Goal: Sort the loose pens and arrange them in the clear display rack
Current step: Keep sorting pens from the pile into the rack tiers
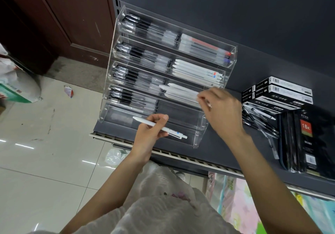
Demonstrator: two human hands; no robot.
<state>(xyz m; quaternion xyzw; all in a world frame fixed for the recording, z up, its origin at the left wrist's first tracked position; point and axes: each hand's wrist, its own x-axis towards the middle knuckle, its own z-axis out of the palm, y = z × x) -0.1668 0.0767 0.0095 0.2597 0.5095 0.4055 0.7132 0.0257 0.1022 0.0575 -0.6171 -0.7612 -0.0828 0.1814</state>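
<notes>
Pens fill four of the rack's (119,25) five tiers, the front tier bare, while my left hand (147,134) grips one white pen (159,127) over it and my right hand (220,106) pinches white pens (181,92) in the fourth tier's right half.

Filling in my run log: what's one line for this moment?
left hand: holds white pen | right hand: at white pens in rack | loose pens: on shelf
</notes>
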